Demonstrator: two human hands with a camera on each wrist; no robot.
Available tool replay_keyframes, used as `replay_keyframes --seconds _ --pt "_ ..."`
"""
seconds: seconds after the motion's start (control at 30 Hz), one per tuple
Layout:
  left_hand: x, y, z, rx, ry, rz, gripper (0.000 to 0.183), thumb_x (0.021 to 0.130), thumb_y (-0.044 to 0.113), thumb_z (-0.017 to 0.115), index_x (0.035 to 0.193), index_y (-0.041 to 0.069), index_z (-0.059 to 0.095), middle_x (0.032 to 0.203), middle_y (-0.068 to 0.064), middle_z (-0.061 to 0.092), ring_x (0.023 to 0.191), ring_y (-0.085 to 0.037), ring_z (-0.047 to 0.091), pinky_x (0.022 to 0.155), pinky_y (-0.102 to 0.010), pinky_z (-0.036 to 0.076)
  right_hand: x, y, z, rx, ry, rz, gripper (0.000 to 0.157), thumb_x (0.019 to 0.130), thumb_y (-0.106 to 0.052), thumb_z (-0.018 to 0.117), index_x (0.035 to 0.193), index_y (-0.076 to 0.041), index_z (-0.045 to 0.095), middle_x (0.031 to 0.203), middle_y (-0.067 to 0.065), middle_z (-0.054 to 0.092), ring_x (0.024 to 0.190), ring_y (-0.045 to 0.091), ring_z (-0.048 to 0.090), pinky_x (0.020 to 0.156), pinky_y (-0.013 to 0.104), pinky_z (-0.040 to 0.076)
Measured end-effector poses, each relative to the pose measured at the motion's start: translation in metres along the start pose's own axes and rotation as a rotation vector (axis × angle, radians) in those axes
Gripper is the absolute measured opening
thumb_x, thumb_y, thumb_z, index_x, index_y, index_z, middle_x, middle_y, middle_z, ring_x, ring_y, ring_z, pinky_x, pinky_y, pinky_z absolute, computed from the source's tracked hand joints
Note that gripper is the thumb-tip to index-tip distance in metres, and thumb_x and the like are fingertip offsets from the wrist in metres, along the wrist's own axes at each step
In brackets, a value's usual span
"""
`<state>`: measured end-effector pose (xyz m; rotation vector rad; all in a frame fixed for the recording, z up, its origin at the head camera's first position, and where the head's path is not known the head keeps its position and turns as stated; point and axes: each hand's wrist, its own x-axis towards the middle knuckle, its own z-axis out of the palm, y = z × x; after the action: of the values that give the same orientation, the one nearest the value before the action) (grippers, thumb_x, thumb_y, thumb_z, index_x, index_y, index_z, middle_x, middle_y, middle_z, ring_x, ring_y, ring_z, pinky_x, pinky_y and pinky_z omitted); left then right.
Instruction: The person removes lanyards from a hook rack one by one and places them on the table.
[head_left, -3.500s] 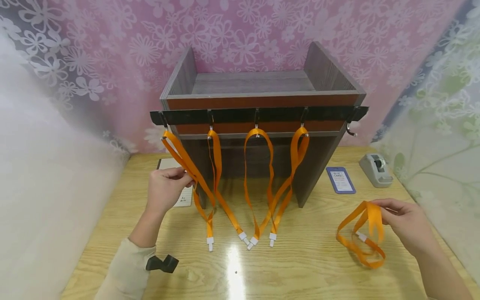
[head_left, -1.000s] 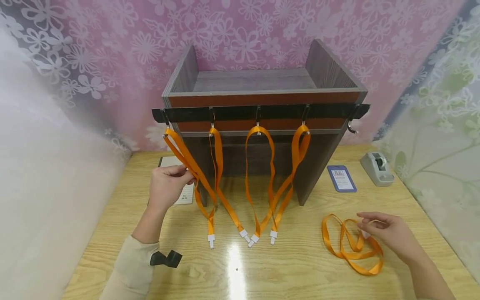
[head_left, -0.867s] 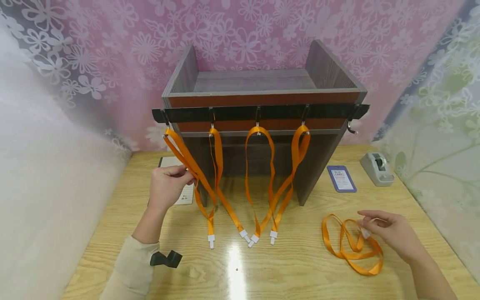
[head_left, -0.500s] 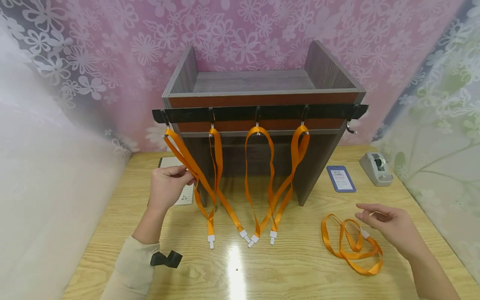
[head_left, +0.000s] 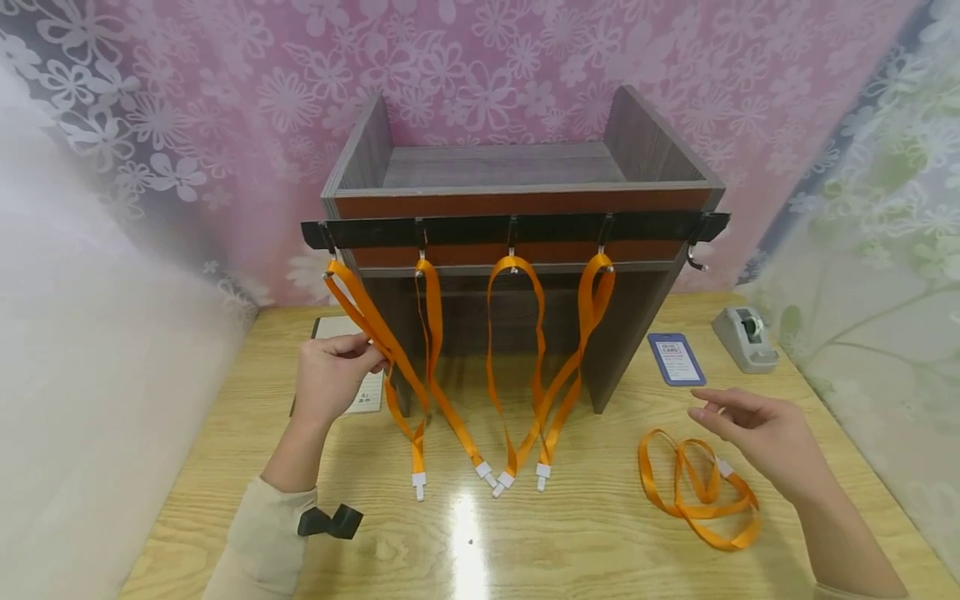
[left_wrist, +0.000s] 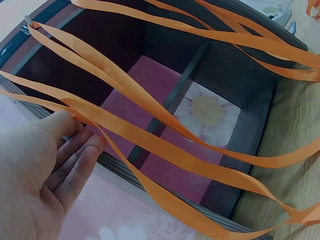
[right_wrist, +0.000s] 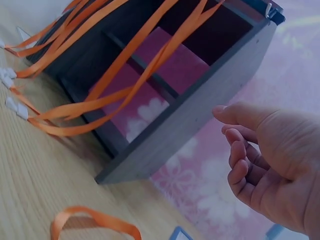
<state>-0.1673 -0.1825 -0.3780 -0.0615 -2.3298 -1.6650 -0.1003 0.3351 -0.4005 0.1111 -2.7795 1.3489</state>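
Observation:
My left hand [head_left: 332,377] pinches a strap of the leftmost orange lanyard [head_left: 386,342] between thumb and index finger. That lanyard hangs from the first hook, and the left wrist view shows its strap [left_wrist: 165,149] running past the fingertips. Three more orange lanyards hang along the rack, among them one [head_left: 433,321] on the second hook, all with white clips at their lower ends. A loose orange lanyard [head_left: 693,510] lies looped on the table at the right. Above it hovers my right hand [head_left: 761,429], fingers relaxed and holding nothing.
A black rail [head_left: 465,229] with hooks crosses the front of a grey wooden shelf [head_left: 502,167]; its rightmost hook [head_left: 697,260] bears nothing. A blue card holder [head_left: 677,360] and a grey tape dispenser [head_left: 745,340] sit at right. A notepad [head_left: 367,396] lies behind my left hand.
My right hand lowered the loose lanyard onto the table, let go of its clip, then moved up and left from it. My left hand stays at the leftmost lanyard.

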Motion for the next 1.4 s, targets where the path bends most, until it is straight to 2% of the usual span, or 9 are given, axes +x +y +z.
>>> replay_keyframes --seconds 0.13,0.27,0.57,0.97,1.2,1.4 --pt "0.000 0.001 0.001 0.009 -0.007 0.000 0.024 0.087 0.018 0.078 0.098 -0.003 0.079 0.073 -0.012 0.076 0.066 -0.004 0.071 0.068 -0.020 0.058 0.003 -0.007 0.004 -0.020 0.031 0.032 0.037 0.094 -0.032 0.071 0.122 -0.009 0.072 0.093 -0.015 0.076 0.081 0.001 0.069 0.071 0.014 0.054" --pt "-0.002 0.001 0.001 0.008 -0.005 -0.022 0.025 0.087 0.019 0.078 0.100 -0.003 0.079 0.075 -0.012 0.076 0.066 -0.005 0.071 0.069 -0.020 0.059 0.006 -0.012 0.006 -0.006 0.042 0.057 0.036 0.093 -0.032 0.072 0.121 -0.010 0.073 0.092 -0.018 0.075 0.080 0.001 0.067 0.070 0.014 0.053" --pt "-0.007 0.001 0.000 -0.003 0.011 -0.048 0.027 0.087 0.020 0.078 0.103 -0.002 0.078 0.076 -0.009 0.077 0.066 -0.006 0.071 0.065 -0.020 0.057 0.014 -0.024 0.015 0.067 0.024 -0.009 0.037 0.093 -0.025 0.073 0.126 -0.008 0.070 0.096 -0.020 0.072 0.082 0.002 0.069 0.072 0.016 0.055" --pt "-0.002 -0.002 0.003 0.005 0.022 0.011 0.021 0.087 0.014 0.077 0.098 -0.003 0.079 0.074 -0.014 0.076 0.064 -0.004 0.071 0.069 -0.019 0.058 0.027 -0.045 0.030 0.123 0.019 -0.014 0.038 0.093 -0.028 0.072 0.128 -0.013 0.070 0.094 -0.016 0.068 0.079 0.004 0.065 0.066 0.019 0.054" --pt "-0.002 -0.001 0.002 0.000 0.019 0.005 0.022 0.087 0.014 0.077 0.099 -0.004 0.078 0.073 -0.012 0.076 0.064 -0.005 0.071 0.069 -0.020 0.059 0.033 -0.054 0.038 0.205 0.037 -0.071 0.036 0.092 -0.021 0.073 0.124 -0.003 0.070 0.085 -0.010 0.063 0.069 0.011 0.055 0.052 0.026 0.043" --pt "-0.002 -0.001 0.001 0.000 0.013 -0.016 0.025 0.087 0.017 0.077 0.103 -0.003 0.078 0.076 -0.011 0.077 0.065 -0.005 0.071 0.067 -0.020 0.058 0.040 -0.059 0.047 0.216 0.042 -0.055 0.038 0.091 -0.025 0.074 0.124 -0.005 0.071 0.081 -0.011 0.062 0.065 0.012 0.052 0.048 0.030 0.038"
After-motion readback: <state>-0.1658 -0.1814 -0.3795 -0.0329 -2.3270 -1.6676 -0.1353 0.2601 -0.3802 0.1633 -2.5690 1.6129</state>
